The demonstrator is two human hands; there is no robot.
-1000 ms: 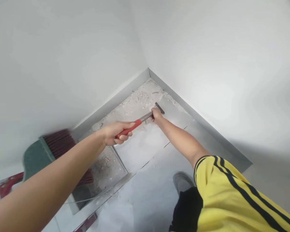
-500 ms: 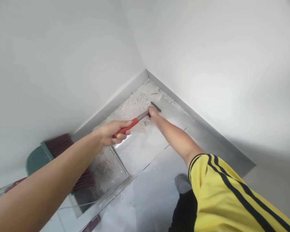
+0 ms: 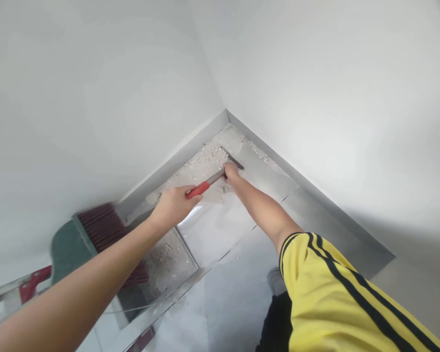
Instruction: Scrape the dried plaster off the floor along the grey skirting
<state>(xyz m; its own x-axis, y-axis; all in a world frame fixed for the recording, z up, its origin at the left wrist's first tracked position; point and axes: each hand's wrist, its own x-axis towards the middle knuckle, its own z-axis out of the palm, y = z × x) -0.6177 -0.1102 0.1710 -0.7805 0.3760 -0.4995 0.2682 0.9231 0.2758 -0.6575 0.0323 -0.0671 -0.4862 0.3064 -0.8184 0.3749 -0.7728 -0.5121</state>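
The left hand (image 3: pixel 173 206) is closed in a fist around the red grip of a hammer (image 3: pixel 205 184); the grip end is hidden inside the fingers. The hammer's grey shaft runs up and to the right from the fist, toward the far corner of the floor. The right hand (image 3: pixel 230 171) is wrapped around a dark chisel (image 3: pixel 235 163), whose tip is seen just beyond the fingers, pointing right and away. The hammer's head is hidden behind the right hand; whether it is touching the chisel cannot be told.

Both tools are held over a patch of bare mortar (image 3: pixel 201 168) strewn with small chips, in the far corner where two white walls meet. A grey skirting board (image 3: pixel 176 164) is seen along the foot of each wall. A glossy floor tile (image 3: pixel 220 227) lies just near of the patch, under the right forearm.

A yellow sleeve (image 3: pixel 337 293) with dark stripes is seen at the near right. A broom (image 3: pixel 91 234) with dark red bristles and a green back is propped at the left, against the wall. A shoe (image 3: pixel 276 281) is partly visible below the right arm.
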